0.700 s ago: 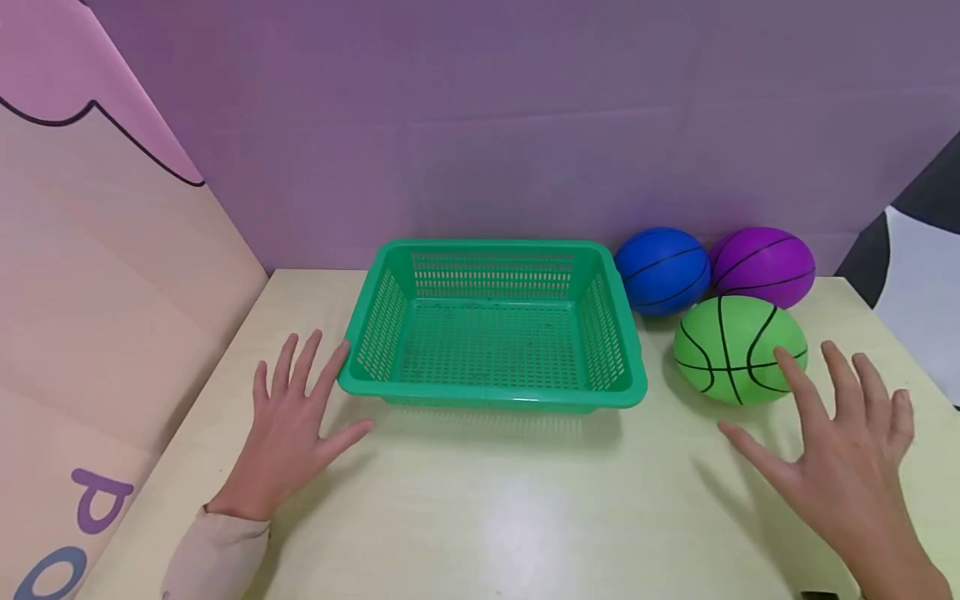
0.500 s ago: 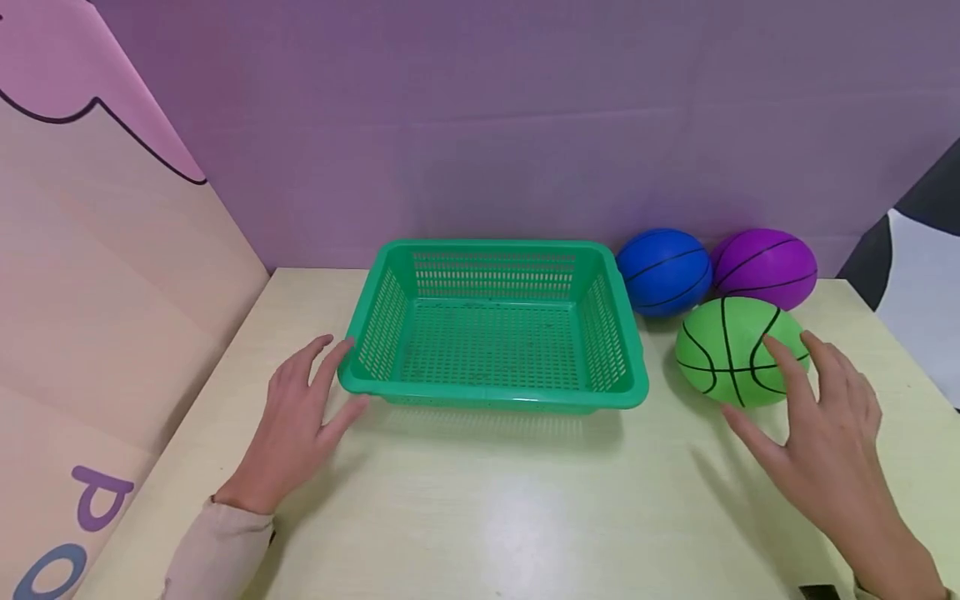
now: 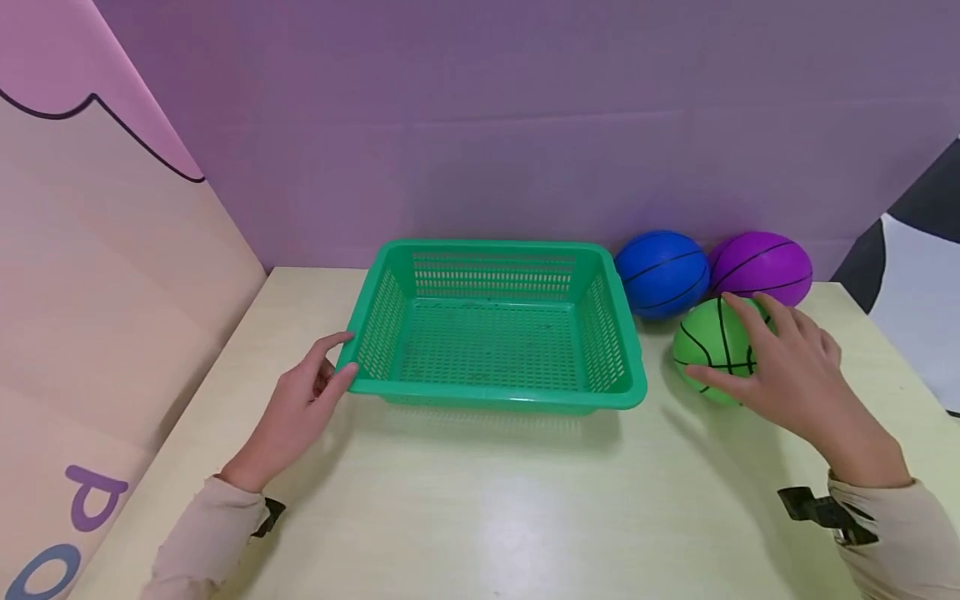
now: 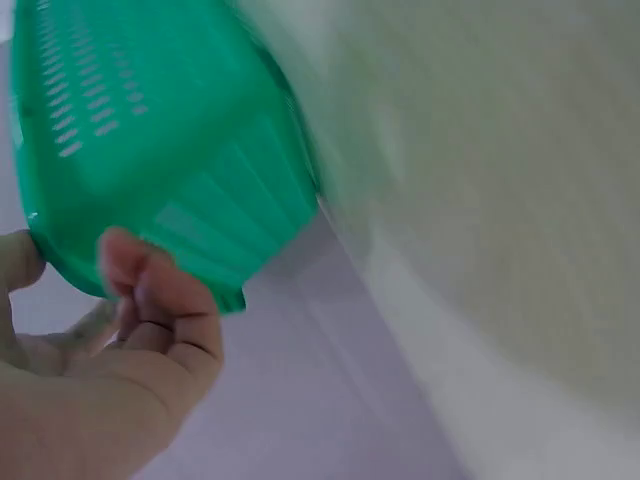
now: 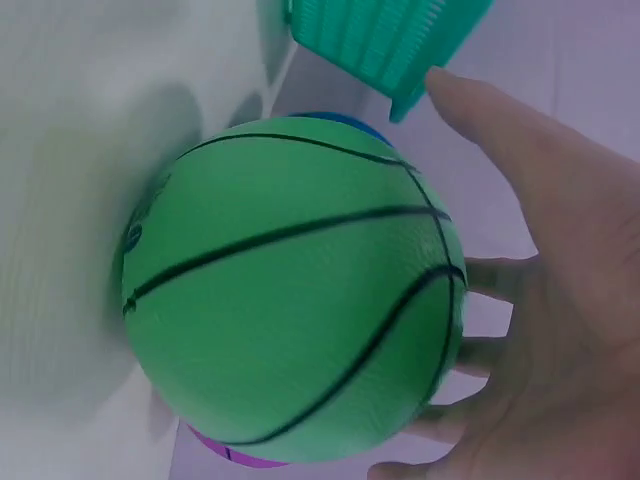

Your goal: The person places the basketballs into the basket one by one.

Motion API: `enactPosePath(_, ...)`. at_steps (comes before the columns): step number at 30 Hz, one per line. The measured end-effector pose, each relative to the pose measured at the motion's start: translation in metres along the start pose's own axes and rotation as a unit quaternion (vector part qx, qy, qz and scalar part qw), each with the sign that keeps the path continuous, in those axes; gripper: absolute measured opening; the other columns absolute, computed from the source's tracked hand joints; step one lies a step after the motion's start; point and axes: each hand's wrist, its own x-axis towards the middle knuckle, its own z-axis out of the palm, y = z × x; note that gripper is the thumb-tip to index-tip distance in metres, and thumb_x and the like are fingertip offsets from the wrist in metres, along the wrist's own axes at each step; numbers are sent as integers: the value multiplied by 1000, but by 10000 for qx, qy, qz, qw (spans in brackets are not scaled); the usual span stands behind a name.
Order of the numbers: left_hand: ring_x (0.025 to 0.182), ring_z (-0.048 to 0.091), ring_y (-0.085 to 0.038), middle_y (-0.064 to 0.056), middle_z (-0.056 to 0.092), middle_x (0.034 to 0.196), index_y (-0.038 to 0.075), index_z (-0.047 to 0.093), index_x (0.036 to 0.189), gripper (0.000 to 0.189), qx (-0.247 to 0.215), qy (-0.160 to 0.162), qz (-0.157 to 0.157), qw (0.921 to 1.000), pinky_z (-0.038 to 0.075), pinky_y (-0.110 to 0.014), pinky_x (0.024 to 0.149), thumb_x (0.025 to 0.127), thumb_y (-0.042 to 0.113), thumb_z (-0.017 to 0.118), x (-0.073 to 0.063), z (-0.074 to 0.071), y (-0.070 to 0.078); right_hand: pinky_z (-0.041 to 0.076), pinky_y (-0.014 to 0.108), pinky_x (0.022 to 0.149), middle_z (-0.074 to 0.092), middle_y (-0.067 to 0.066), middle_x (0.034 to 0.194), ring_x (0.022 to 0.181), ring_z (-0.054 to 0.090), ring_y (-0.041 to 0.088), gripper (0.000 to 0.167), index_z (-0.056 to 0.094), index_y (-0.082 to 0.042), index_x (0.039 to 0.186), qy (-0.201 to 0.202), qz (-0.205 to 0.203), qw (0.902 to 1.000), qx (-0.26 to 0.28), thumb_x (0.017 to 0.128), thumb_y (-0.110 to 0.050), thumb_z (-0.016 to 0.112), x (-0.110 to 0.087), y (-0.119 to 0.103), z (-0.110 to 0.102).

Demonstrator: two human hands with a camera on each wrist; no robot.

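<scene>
A green plastic basket [image 3: 487,398] with perforated walls stands in the middle of the table. My left hand [image 3: 292,417] is at its front left corner, thumb and curled fingers pinching the rim; the left wrist view shows this hand [image 4: 120,370] low at the basket [image 4: 190,150], somewhat blurred. Over a light green ball [image 3: 701,346] with black basketball lines, my right hand [image 3: 795,367] spreads its fingers. From the right wrist, the thumb of that hand [image 5: 560,330] stands apart from the ball [image 5: 290,300], and the other fingertips are partly hidden behind it.
Behind the green ball, a blue ball [image 3: 662,275] and a purple ball [image 3: 765,265] sit side by side near the purple back wall [image 3: 480,125]. The blue one lies close to the basket's right side. A printed panel [image 3: 97,292] borders the table [image 3: 450,517] on the left.
My right hand has moved forward and left, from in front of the green ball to over it. The left hand's spread fingers have curled in at the basket rim. Basket and balls stay put.
</scene>
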Motion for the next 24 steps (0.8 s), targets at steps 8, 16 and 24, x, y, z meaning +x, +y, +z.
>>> enactPosePath(8,60,50,-25,-13,45,69,8,44,145,40,-2138,-310,-363,9757,46,-30,64,107,22,48,-2,8,0,29,82,71,24,35,146,125,24,68,115,33,-9,150,398,62,9992,-19,59,-43,94,6,9,20)
enactPosePath(16,57,32,-20,-7,33,63,9,35,151,48,-3751,-221,-804,9232,29,-34,56,108,26,46,-13,18,2,32,81,65,29,35,141,119,30,67,107,37,-7,144,729,-4,9971,-217,59,-39,93,4,8,30)
enactPosePath(24,57,31,-19,-5,33,62,8,33,152,49,-4191,-211,-776,9044,25,-38,58,108,23,45,-11,20,2,31,82,68,29,34,141,120,29,67,106,37,-8,145,657,18,9978,-117,59,-38,93,6,10,25)
